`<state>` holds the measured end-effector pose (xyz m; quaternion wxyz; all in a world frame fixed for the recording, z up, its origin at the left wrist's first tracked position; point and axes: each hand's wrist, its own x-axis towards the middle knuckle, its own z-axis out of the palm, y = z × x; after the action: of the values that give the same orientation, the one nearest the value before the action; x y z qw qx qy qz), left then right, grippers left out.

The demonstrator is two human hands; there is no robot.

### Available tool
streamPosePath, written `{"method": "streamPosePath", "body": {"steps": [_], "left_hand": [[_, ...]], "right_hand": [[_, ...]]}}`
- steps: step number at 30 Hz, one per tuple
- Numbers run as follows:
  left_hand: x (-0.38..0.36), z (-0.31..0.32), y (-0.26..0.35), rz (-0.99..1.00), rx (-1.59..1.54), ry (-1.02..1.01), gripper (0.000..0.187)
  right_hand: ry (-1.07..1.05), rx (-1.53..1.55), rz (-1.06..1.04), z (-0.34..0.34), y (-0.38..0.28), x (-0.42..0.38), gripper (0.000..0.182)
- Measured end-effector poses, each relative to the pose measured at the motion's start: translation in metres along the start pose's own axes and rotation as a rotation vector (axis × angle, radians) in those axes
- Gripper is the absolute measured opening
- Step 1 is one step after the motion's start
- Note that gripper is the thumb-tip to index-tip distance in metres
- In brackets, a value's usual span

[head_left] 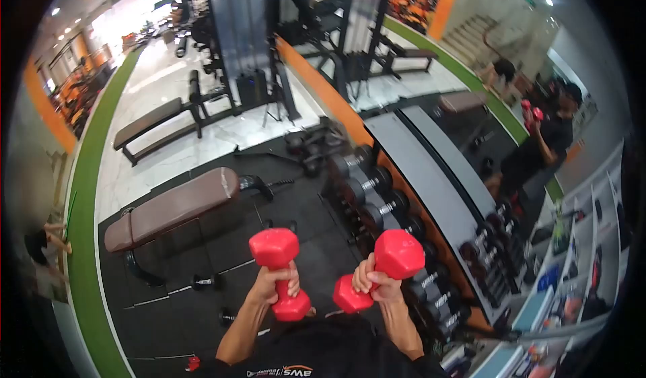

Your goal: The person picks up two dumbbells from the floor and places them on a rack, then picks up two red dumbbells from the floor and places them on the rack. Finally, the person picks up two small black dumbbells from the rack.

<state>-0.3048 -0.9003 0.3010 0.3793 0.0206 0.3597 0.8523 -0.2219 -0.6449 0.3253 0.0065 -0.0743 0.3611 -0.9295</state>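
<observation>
In the head view, my left hand (pixel 274 285) is wrapped round the handle of a red dumbbell (pixel 274 246), whose two hexagonal heads show above and below the fist. My right hand (pixel 377 280) grips a second red dumbbell (pixel 400 253), one head at the upper right and the other at the lower left. Both dumbbells are held up in front of my black shirt (pixel 316 348), apart from each other, with their upper heads tilted outward.
A brown padded bench (pixel 171 208) stands on the black mat, where several small dumbbells (pixel 203 282) lie. To the right, a rack of black dumbbells (pixel 383 206) runs along a mirror. White shelves (pixel 595 243) stand far right. Another person (pixel 46 243) is at the left edge.
</observation>
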Motion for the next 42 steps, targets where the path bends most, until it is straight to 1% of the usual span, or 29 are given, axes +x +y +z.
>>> {"method": "streamPosePath", "body": {"steps": [5,9,13,16,18,21,24,26,29,33,36,41,42], "left_hand": [[0.027,0.053,-0.034,-0.117,0.101,-0.144,0.010],[0.035,0.092,-0.054,-0.169,0.162,-0.171,0.010],[0.045,0.115,-0.078,-0.208,0.245,-0.210,0.010],[0.048,0.129,-0.096,-0.243,0.292,-0.210,0.011],[0.050,0.136,-0.104,-0.270,0.329,-0.220,0.012],[0.058,0.143,-0.113,-0.336,0.360,-0.271,0.013],[0.067,0.149,-0.122,-0.403,0.390,-0.318,0.014],[0.073,0.147,-0.131,-0.418,0.396,-0.388,0.014],[0.081,0.149,-0.140,-0.447,0.337,-0.452,0.014],[0.081,0.154,-0.143,-0.527,0.291,-0.467,0.013],[0.083,0.157,-0.147,-0.547,0.251,-0.524,0.013],[0.095,0.172,-0.158,-0.579,0.300,-0.625,0.012],[0.101,0.175,-0.161,-0.582,0.320,-0.646,0.012]], "right_hand": [[0.103,-0.022,-0.140,-0.010,-0.044,-0.067,0.026],[0.225,-0.048,-0.256,-0.019,-0.056,-0.119,0.025],[0.296,-0.141,-0.368,-0.034,-0.080,-0.171,0.023],[0.388,-0.161,-0.455,-0.035,-0.101,-0.209,0.026],[0.459,-0.177,-0.526,-0.034,-0.107,-0.229,0.025],[0.496,-0.182,-0.627,-0.037,-0.103,-0.259,0.024],[0.583,-0.188,-0.716,-0.029,-0.092,-0.277,0.022],[0.632,-0.197,-0.750,-0.023,-0.088,-0.287,0.021],[0.681,-0.248,-0.753,-0.015,-0.078,-0.296,0.021],[0.762,-0.278,-0.738,-0.003,-0.069,-0.294,0.022],[0.765,-0.277,-0.730,0.005,-0.068,-0.285,0.021],[0.740,-0.322,-0.731,0.000,-0.065,-0.278,0.022],[0.771,-0.329,-0.733,-0.001,-0.066,-0.274,0.024]]}}
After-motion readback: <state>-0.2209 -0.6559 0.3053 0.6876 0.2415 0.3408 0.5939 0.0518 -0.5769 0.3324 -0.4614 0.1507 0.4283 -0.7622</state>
